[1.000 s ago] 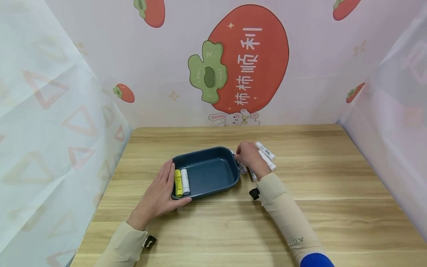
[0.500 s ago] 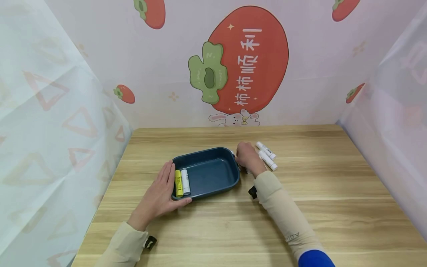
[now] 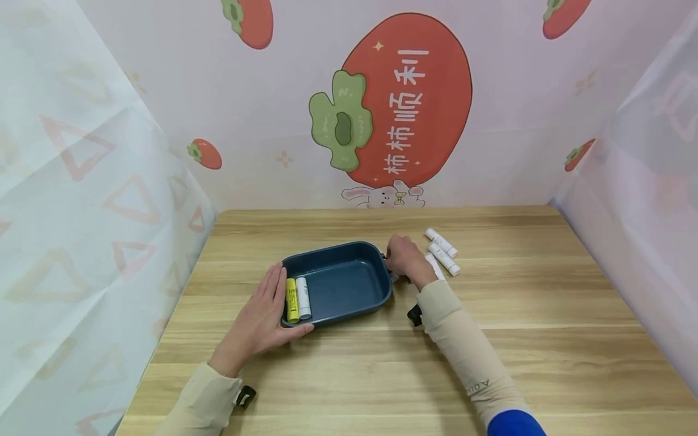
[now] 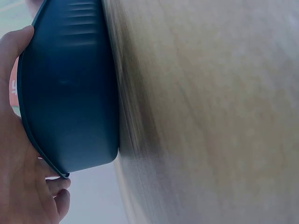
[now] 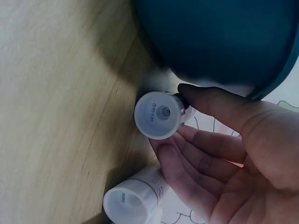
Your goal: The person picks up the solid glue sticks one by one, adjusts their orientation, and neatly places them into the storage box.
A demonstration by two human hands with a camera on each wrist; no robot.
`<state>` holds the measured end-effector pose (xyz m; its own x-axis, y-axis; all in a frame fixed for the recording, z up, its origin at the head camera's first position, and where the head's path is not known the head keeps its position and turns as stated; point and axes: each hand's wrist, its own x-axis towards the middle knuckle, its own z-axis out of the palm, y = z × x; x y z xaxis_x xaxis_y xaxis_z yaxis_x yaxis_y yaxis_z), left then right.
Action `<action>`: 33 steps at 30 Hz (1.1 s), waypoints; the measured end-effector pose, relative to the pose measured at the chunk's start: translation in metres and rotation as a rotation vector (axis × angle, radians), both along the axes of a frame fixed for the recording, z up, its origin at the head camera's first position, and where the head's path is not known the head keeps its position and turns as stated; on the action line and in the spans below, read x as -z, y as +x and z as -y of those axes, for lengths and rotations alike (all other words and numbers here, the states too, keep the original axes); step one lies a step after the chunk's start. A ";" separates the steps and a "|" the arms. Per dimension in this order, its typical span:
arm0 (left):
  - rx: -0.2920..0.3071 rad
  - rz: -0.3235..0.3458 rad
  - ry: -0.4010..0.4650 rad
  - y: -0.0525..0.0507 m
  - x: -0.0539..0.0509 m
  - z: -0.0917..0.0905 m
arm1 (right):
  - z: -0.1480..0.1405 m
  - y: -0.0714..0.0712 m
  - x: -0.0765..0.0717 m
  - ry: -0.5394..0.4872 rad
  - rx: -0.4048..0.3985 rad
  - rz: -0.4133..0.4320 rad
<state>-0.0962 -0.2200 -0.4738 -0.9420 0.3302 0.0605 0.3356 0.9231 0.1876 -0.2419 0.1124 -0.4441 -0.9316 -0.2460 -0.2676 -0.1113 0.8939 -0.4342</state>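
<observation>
A dark blue rectangular tray (image 3: 343,287) holds a yellow glue stick (image 3: 292,300) and a white glue stick (image 3: 303,298) side by side at its left end. My left hand (image 3: 260,315) holds that end, its thumb at the near rim and its fingers along the left side. Just beyond the tray's right end, my right hand (image 3: 406,257) pinches a white tube (image 5: 156,114), apparently a glue stick, between thumb and fingers close to the table. Its hollow base faces the right wrist camera; the hand mostly hides it in the head view. Below it lies another white tube (image 5: 133,205).
Right of my right hand lie several white glue sticks, among them a far one (image 3: 442,242), a middle one (image 3: 445,259) and a partly covered one (image 3: 434,266). The wooden table (image 3: 349,381) runs back to a printed curtain (image 3: 262,109).
The white glue sticks beside my right hand have shifted slightly right, and one shows anew at the hand's right side. My left hand and the tray have stayed put.
</observation>
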 end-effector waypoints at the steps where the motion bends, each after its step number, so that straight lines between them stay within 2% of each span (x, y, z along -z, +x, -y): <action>1: -0.001 0.000 -0.001 0.000 0.000 0.000 | -0.001 0.000 -0.001 -0.003 -0.002 -0.003; 13: -0.003 -0.007 0.002 -0.002 -0.001 0.001 | -0.015 0.000 -0.023 -0.050 -0.017 -0.056; 18: 0.006 -0.035 0.005 -0.001 0.000 0.001 | -0.017 0.002 -0.037 -0.053 -0.023 -0.080; 28: 0.012 -0.024 0.010 -0.001 0.002 0.001 | -0.006 0.014 -0.062 -0.105 -0.003 -0.105; 33: 0.011 -0.025 0.011 -0.001 0.002 0.000 | 0.001 0.022 -0.070 -0.096 -0.003 -0.158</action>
